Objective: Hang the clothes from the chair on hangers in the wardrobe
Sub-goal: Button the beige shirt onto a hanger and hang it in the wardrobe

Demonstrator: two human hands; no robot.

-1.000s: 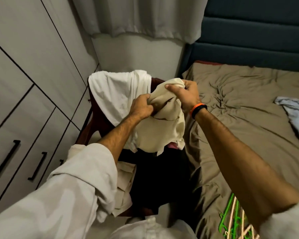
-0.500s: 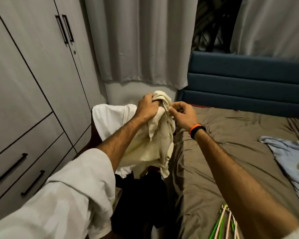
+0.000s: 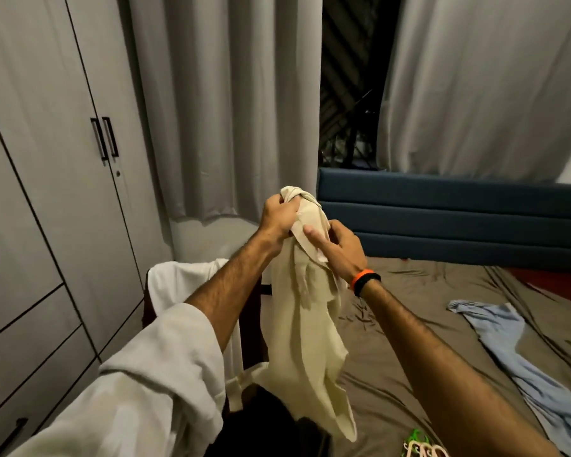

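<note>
Left hand point(image 3: 279, 216) is fisted around the bunched top of a cream, soft cotton garment point(image 3: 305, 341), held up at chest height. Right hand point(image 3: 335, 249) sits just right of and slightly below the left, thumb and curled fingers pinching a fold of the same cloth; orange-and-black wristband point(image 3: 365, 281) on that wrist. The rest of the garment hangs free below both hands, its lower hem ending above a dark garment point(image 3: 271, 423).

Below-left of the left hand: white cloth point(image 3: 185, 285) draped over the back of a dark wooden chair point(image 3: 251, 321). Further left: grey flat-panel wardrobe point(image 3: 56, 179) with black bar handles, doors closed. Right of and below the right hand: bed with brown sheet point(image 3: 419, 351), a light blue garment point(image 3: 521, 354) lying on it. Green and pale plastic hangers point(image 3: 419, 446) lie on the sheet, under the right forearm. Behind the hands: grey curtains point(image 3: 231, 103), dark blue padded headboard point(image 3: 459, 216).
</note>
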